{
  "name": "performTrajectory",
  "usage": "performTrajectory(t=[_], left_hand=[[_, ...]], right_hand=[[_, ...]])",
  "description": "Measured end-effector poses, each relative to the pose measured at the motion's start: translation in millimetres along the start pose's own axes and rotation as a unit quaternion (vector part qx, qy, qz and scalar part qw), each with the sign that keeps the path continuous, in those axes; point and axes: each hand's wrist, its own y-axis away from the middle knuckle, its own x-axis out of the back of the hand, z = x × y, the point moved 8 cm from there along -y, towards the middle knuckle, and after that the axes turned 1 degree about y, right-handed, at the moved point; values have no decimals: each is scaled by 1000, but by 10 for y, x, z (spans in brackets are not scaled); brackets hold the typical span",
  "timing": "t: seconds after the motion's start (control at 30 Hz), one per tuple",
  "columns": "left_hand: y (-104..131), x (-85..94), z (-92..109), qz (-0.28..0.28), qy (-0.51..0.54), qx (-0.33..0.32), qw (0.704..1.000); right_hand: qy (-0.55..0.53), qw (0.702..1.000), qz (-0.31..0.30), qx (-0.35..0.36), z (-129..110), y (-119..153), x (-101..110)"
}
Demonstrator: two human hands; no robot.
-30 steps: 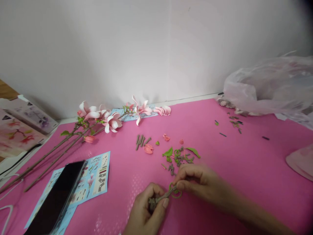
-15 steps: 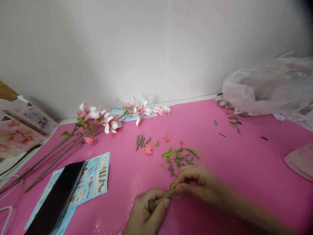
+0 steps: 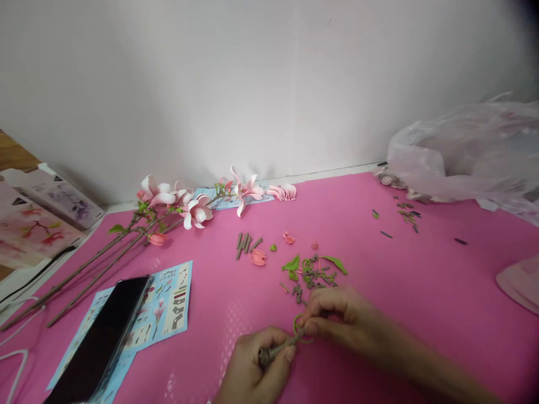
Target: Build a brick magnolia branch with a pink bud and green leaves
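Note:
My left hand point(image 3: 256, 367) is closed round a brown stem piece point(image 3: 275, 349), whose thick hollow end faces the lower left. The fingers of my right hand point(image 3: 332, 314) pinch the thin upper end of that stem, where a green curved piece point(image 3: 297, 324) loops round it. Just beyond my right hand lies a pile of small brown stem parts point(image 3: 318, 275) with green leaves point(image 3: 291, 264). Farther back are several brown sticks point(image 3: 244, 244), a coral bud point(image 3: 258, 257) and a small coral flower point(image 3: 288, 238).
Finished magnolia branches point(image 3: 109, 247) lie at the left. A black phone point(image 3: 103, 336) rests on a blue instruction sheet point(image 3: 179, 297). Pale pink petals point(image 3: 282, 192) are near the wall. A plastic bag point(image 3: 463, 151) and scattered small parts point(image 3: 407, 216) are at the right.
The view has shifted slightly, so everything appears a little farther right. Both hands keep their hold on the stem piece, with hardly any change in their pose.

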Motion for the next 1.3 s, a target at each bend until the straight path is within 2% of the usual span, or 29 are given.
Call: performTrajectory(t=[0.17,0.33,0.5,0.7,0.93,1.1,1.3], left_hand=[[-1,10,-9,1,-37,-12,999],[-13,-19,-21,-31,-48,-11,998],[-4,13,9,7,-16,12,1000],[-7,8,5,4,-4,16,1000],[-14,-3,-23,-21,-30,-13,999],[-20,-2,-53,-18,-36,-17,999],[-17,4,-81,3,53,29,998]], right_hand=[[15,1000,1,10,-14,5,5],[37,998,8,41,-48,18,11],[52,994,7,92,-135,37,-3],[53,996,11,77,-88,31,-5],[69,992,-6,102,-131,41,-57],[77,994,-4,80,-143,57,-82],[50,995,12,86,-179,63,-35]])
